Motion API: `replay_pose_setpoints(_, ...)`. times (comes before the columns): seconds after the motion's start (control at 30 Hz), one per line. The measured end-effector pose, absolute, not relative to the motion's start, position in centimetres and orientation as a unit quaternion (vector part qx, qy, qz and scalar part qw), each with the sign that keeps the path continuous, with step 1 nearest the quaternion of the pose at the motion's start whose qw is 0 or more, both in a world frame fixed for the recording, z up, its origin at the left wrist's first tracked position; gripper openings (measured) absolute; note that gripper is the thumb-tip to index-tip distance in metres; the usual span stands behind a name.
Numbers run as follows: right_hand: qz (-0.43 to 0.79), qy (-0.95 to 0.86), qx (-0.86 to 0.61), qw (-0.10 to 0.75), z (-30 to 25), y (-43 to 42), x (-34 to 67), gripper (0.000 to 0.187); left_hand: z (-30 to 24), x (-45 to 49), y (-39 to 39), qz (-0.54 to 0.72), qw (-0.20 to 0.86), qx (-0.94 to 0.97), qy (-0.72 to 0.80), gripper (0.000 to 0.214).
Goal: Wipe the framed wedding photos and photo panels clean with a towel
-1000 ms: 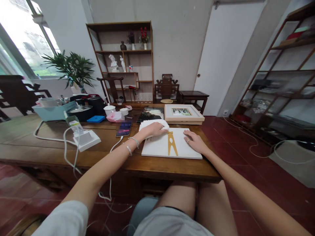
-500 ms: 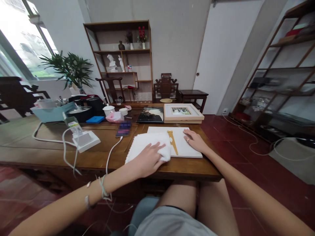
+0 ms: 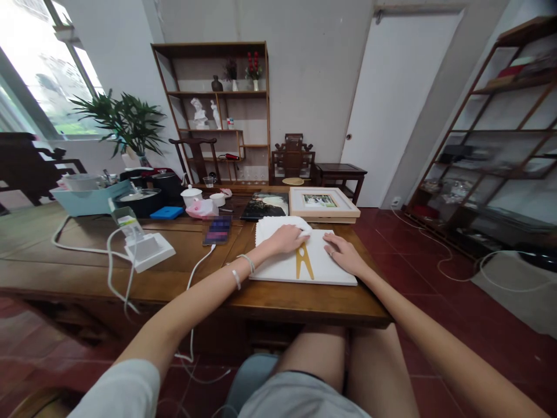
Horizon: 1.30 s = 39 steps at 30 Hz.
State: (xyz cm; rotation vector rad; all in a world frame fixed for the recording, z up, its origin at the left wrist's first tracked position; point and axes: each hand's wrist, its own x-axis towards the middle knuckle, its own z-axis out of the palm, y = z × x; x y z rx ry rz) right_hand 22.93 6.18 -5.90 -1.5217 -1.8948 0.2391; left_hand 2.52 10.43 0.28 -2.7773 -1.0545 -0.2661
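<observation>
My left hand (image 3: 285, 238) grasps the white cloth (image 3: 268, 225) on the upper part of the white board (image 3: 333, 274), set on the worktop (image 3: 322, 302); my right hand (image 3: 342, 254) lies flat, gripping nothing. Wiping appears under way, completion unconfirmed; the yellow figure (image 3: 310, 269) is partly covered. No brand legible, phone (image 3: 217, 230) screen blurred

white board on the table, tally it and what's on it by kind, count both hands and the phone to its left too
White board: 1
White cloth: 1
Flat yellow shape: 1
Hands: 2, the left hand on the cloth and the right hand on the board
Phone: 1
Total: 6
</observation>
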Motion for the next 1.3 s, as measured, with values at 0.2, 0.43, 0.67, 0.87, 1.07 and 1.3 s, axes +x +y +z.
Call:
replay_pose_setpoints(0.2,0.095,-0.725,-0.587,0.348,-5.9,6.3,22.9,0.035,-0.3,4.9,8.7,-0.073,0.11,-0.944,-0.303,0.039)
replay_pose_setpoints(0.43,0.097,-0.731,-0.571,0.361,-6.0,6.3,23.0,0.039,-0.5,3.0,0.1,-0.054,0.179,-0.959,-0.212,0.029)
replay_pose_setpoints(0.67,0.087,-0.736,-0.575,0.345,-5.9,6.3,23.0,0.037,0.2,2.5,-0.4,-0.055,0.151,-0.965,-0.206,0.034)
replay_pose_setpoints(0.87,0.091,-0.733,-0.583,0.339,-5.7,6.2,22.8,0.036,0.6,4.9,6.9,-0.021,0.126,-0.949,-0.287,0.041)
replay_pose_setpoints(1.07,0.098,-0.733,-0.576,0.348,-5.7,6.2,22.9,0.038,-0.2,6.1,9.1,-0.026,0.139,-0.945,-0.295,0.037)
replay_pose_setpoints(1.3,0.095,-0.733,-0.571,0.357,-6.1,6.5,23.1,0.039,-0.6,4.9,1.6,-0.029,0.197,-0.95,-0.239,0.032)
